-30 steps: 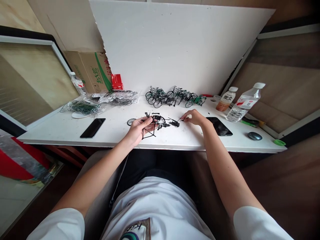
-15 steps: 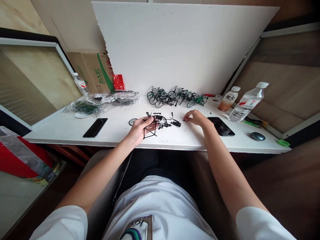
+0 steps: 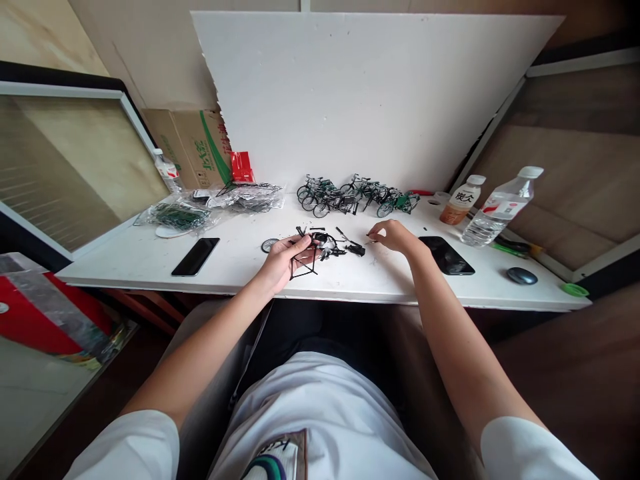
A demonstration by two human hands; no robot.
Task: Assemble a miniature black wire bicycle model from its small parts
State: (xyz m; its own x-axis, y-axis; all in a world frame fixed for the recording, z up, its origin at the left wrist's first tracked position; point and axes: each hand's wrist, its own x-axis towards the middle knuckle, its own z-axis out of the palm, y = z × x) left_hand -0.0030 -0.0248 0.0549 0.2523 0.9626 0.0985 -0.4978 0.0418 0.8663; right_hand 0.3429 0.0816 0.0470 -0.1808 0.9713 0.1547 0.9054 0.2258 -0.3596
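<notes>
My left hand (image 3: pixel 283 263) is closed around a black miniature bicycle frame (image 3: pixel 304 273), holding it just above the white table. Its far end overlaps a cluster of small black parts (image 3: pixel 333 251). To the right of these lies a black bicycle part (image 3: pixel 356 249), with a thin black strip (image 3: pixel 343 235) beside it. My right hand (image 3: pixel 393 235) is over the table, thumb and forefinger pinched on a tiny dark piece too small to identify. A loose miniature wheel (image 3: pixel 270 245) lies left of my left hand, partly covered by it.
Several miniature bicycles (image 3: pixel 327 200) stand at the back. Plastic bags of parts (image 3: pixel 183 215) lie back left, near a phone (image 3: pixel 196 257). On the right are a black tablet-like device (image 3: pixel 447 256), a drink bottle (image 3: pixel 461 201), a water bottle (image 3: pixel 503 208) and a mouse (image 3: pixel 522 275).
The view has shifted slightly. The thin black strip has turned to a more slanted position. My right fingertips have risen a little; my left hand keeps its hold on the frame.
</notes>
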